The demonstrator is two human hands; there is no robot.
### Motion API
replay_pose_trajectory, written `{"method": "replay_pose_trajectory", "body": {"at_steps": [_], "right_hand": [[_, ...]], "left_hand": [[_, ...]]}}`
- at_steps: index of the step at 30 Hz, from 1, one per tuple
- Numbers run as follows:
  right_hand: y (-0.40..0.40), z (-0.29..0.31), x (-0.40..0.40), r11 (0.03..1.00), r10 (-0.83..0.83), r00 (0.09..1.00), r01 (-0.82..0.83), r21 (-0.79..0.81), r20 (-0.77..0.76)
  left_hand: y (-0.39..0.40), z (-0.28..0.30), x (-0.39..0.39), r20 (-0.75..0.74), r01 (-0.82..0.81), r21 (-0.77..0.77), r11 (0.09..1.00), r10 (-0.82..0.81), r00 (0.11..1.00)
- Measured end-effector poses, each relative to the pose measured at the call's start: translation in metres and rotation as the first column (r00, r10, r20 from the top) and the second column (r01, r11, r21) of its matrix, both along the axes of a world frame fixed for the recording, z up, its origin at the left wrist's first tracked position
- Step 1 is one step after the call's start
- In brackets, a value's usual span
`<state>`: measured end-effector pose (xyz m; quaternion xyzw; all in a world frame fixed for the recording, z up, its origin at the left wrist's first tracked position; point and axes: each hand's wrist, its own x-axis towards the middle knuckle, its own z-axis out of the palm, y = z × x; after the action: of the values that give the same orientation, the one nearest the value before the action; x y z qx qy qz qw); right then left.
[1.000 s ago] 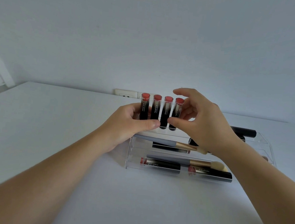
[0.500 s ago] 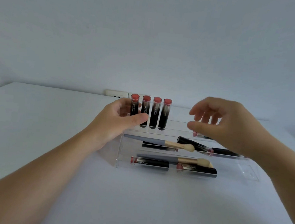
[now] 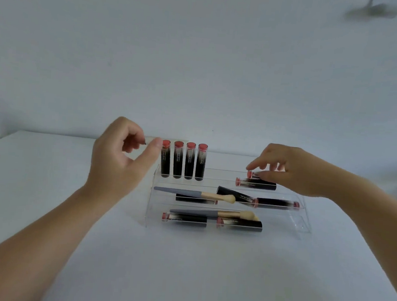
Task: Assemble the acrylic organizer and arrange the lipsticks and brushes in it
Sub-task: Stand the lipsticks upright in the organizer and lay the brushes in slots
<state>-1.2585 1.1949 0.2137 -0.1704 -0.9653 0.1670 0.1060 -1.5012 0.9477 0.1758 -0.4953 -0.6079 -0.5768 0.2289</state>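
My left hand (image 3: 118, 160) hung loosely curled and empty beside four upright lipsticks (image 3: 183, 161) on the acrylic organizer (image 3: 302, 223)'s top tier, while my right hand (image 3: 288, 169) pinched a lying lipstick (image 3: 252, 174) there.

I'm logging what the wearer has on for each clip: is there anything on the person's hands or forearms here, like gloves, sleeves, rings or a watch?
Nothing is worn that shows. The left hand and the right hand are bare, with no gloves, and no rings can be made out. Both forearms are bare to the frame edge: no sleeves, watch or bracelet in view. The nails look short and unpainted, though the picture is soft.
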Motion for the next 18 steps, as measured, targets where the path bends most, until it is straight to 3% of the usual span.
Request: {"method": "replay_pose_trajectory", "body": {"at_steps": [3, 6, 10, 15, 18], "right_hand": [[0.002, 0.005, -0.005, 0.993, 0.040, 0.989, -0.055, 0.100, 0.139], [0.004, 0.007, -0.007, 0.985, 0.053, 0.971, -0.089, 0.146, 0.235], [0.003, 0.007, -0.009, 0.978, 0.063, 0.969, -0.107, 0.177, 0.238], [-0.001, 0.009, -0.010, 0.973, 0.056, 0.972, -0.104, 0.204, 0.228], [-0.003, 0.013, -0.007, 0.979, 0.043, 0.991, -0.068, 0.193, 0.130]], "left_hand": [[-0.003, 0.009, 0.034, -0.247, 0.059, -0.187, 0.981, -0.105, 0.963], [0.003, 0.010, 0.059, -0.429, -0.014, -0.464, 0.886, -0.211, 0.878], [0.016, 0.006, 0.070, -0.441, -0.094, -0.633, 0.768, -0.259, 0.859], [0.026, 0.003, 0.072, -0.425, -0.139, -0.685, 0.715, -0.237, 0.874], [0.029, 0.002, 0.073, -0.407, -0.159, -0.716, 0.679, -0.222, 0.886]]}}
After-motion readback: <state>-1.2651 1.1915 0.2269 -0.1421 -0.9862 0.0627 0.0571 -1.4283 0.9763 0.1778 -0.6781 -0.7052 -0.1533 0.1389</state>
